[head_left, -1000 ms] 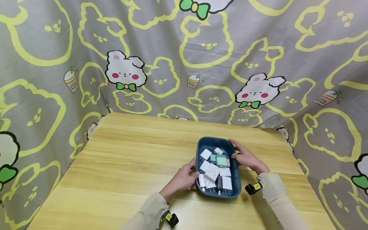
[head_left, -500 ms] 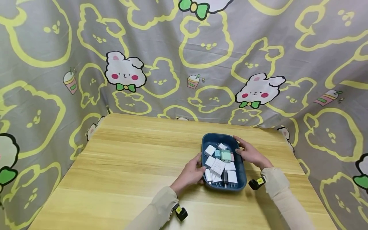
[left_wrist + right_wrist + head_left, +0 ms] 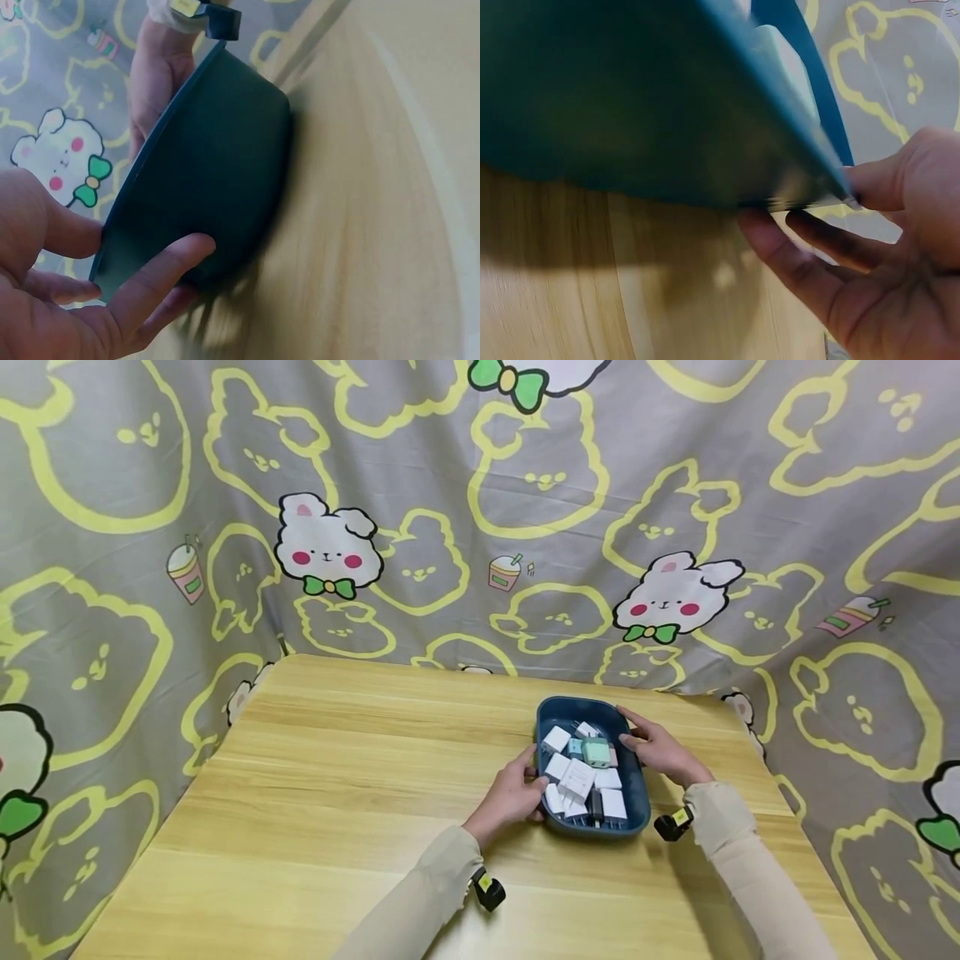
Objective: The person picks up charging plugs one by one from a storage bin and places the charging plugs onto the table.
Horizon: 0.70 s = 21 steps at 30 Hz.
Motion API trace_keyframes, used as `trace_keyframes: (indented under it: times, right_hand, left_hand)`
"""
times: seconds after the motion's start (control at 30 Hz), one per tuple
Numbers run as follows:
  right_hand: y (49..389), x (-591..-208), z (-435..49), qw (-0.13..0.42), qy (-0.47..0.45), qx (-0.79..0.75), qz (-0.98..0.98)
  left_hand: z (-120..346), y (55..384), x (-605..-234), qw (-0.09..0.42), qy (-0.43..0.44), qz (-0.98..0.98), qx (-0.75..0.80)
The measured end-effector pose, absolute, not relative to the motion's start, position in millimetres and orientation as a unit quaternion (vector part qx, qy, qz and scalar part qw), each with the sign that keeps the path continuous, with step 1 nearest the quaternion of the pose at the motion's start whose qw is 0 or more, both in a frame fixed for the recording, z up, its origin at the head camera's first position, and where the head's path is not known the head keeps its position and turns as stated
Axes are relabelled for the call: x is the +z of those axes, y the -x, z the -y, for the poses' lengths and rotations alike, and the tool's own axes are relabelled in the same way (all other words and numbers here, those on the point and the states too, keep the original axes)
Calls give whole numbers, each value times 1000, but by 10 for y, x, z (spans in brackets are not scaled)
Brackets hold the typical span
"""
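Note:
A dark blue rectangular plastic basin (image 3: 638, 789) is held on both sides, close over the table towards its right rear. My left hand (image 3: 513, 795) grips its left side, the thumb at the rim. In the left wrist view, the fingers of my left hand (image 3: 75, 307) spread along the outer wall (image 3: 202, 150). On the far right side, my right hand (image 3: 663, 753) holds the rim, thumb on top; in the right wrist view its fingers (image 3: 799, 274) reach under the edge. Inside lie several white plug chargers (image 3: 576, 779), a mint-green charger (image 3: 596, 752) and a black one (image 3: 596, 807).
The wood-grain table (image 3: 337, 777) stretches to the left and front of the basin. A grey curtain with cartoon rabbits (image 3: 420, 485) hangs behind the table and along both sides. Each forearm wears a strapped black camera (image 3: 489, 890).
Both hands have carried the basin a little to the right and away from the body, towards the table's far edge. The chargers inside keep their arrangement.

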State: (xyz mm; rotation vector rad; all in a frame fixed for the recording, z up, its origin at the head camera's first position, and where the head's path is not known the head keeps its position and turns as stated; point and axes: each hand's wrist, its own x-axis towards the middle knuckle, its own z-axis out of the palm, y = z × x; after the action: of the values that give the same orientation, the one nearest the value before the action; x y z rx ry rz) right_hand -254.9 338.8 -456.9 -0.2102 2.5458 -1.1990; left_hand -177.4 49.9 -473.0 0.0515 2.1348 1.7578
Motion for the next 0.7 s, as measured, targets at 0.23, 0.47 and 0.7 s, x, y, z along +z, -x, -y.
trace_keyframes:
  times: [0.23, 0.47, 0.7]
  right_hand:
    - [2605, -4590, -3417, 108, 52, -379, -918]
    - [2634, -4627, -3447, 89, 48, -343, -934]
    - [2608, -4608, -3516, 123, 69, -358, -923]
  left_hand:
    - [-583, 1857, -4748, 187, -14, -752, 632]
    - [-663, 1916, -4745, 175, -11, -756, 630]
    - [-751, 1955, -4728, 173, -1, -758, 629]
